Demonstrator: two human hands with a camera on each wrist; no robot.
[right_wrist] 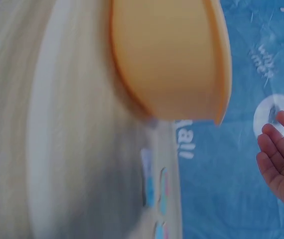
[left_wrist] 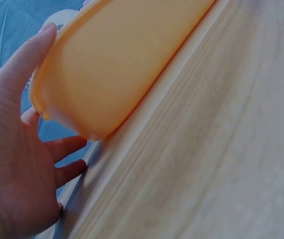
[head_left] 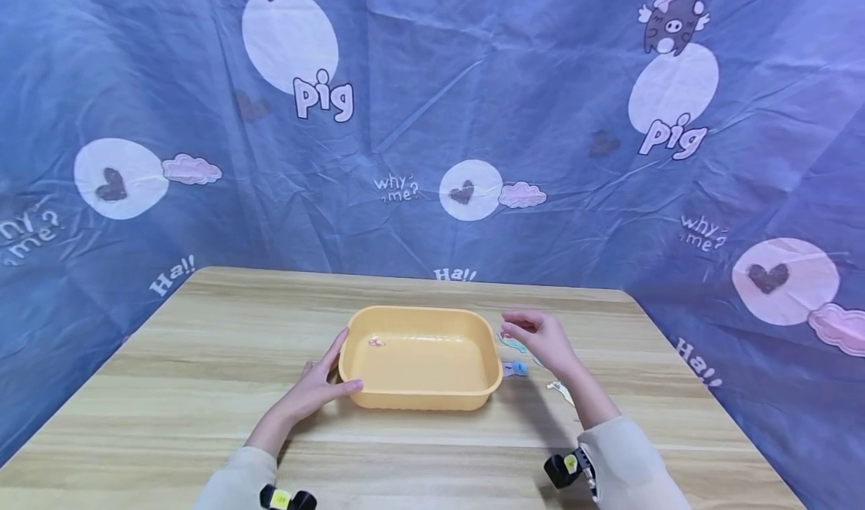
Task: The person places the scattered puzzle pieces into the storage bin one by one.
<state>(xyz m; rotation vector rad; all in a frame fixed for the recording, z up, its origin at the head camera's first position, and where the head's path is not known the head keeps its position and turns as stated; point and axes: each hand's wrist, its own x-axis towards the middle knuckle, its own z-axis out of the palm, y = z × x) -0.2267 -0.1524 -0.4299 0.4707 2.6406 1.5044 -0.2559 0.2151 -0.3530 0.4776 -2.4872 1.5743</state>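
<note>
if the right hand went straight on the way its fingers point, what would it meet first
Likely the right side of the yellow rectangular plastic tray; the right hand looks raised, though, so it may pass above it.

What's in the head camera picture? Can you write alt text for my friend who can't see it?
A left hand holds the left end of a yellow bin with a small pink piece inside, while a right hand hovers by its right end, near colourful pieces on a table. Behind hangs a blue cloth with pigs on it.
</note>
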